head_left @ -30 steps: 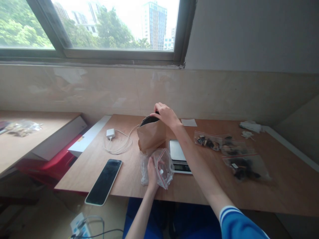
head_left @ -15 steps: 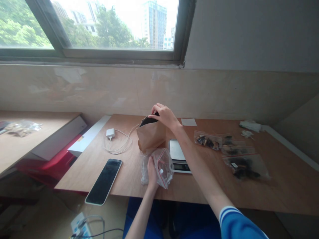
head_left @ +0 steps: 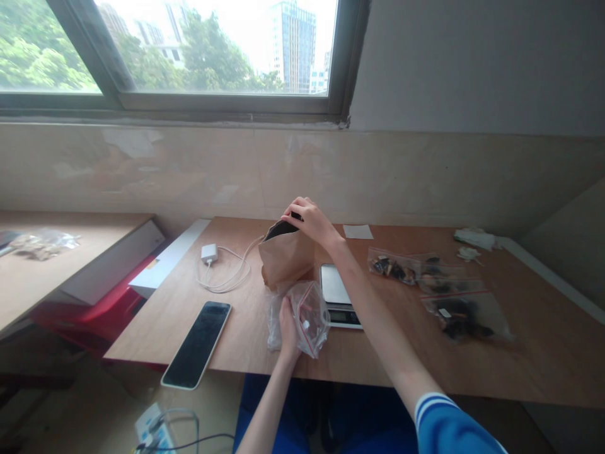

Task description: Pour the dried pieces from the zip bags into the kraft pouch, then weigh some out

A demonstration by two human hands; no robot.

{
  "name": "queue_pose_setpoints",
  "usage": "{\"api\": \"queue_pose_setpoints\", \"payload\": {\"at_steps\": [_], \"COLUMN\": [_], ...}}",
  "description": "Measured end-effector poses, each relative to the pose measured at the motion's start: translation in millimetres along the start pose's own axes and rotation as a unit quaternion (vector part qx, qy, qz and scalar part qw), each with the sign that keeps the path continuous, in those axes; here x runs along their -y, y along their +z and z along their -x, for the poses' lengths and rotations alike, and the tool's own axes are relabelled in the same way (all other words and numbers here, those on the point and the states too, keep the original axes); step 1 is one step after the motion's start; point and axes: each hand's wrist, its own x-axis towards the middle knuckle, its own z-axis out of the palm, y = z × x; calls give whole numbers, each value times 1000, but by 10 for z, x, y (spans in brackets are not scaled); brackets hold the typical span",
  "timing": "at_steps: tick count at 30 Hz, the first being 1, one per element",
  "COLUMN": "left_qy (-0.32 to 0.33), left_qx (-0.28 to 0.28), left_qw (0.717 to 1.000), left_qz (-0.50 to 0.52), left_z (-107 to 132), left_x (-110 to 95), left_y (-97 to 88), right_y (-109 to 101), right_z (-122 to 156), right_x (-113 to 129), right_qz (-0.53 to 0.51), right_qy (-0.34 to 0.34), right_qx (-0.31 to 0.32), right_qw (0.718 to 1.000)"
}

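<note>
**Plywood desk below a window, one hand on each bag**

Pale plywood desk (head_left: 543,353) runs along a tiled wall under a wide window. At its near edge the left hand (head_left: 287,323) is closed around a crumpled clear plastic zip bag with a red seal (head_left: 312,318), which rests on the desk. Just behind it stands an open brown paper bag (head_left: 285,260). The right hand (head_left: 309,221) curls over the mouth of this bag, but I cannot tell what its fingers grip. A flat silver scale (head_left: 335,287) sits just right of both bags. A dark smartphone (head_left: 197,343) lies to the left.
</note>
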Motion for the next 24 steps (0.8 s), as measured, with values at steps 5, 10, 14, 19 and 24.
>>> {"api": "queue_pose_setpoints", "payload": {"at_steps": [5,10,14,19,24], "left_qy": [8,0,9,17,17], "left_qx": [1,2,-1,-6,5], "left_qw": [1000,1000,1000,1000,999], "left_qz": [-14,-17,-16,-18,-27], "left_z": [3,1,34,39,-6], "left_x": [-21,-32,-71,-63,15], "left_y": [-1,-3,19,28,-10], "right_y": [59,83,50,8,21], "right_z": [11,11,14,10,-16], "right_x": [-46,-54,-14,49,134], "right_qz": [9,-29,-8,14,57], "right_qy": [28,31,63,74,84], "right_qx": [7,34,56,84,94], "right_qw": [1000,999,996,994,990]}}
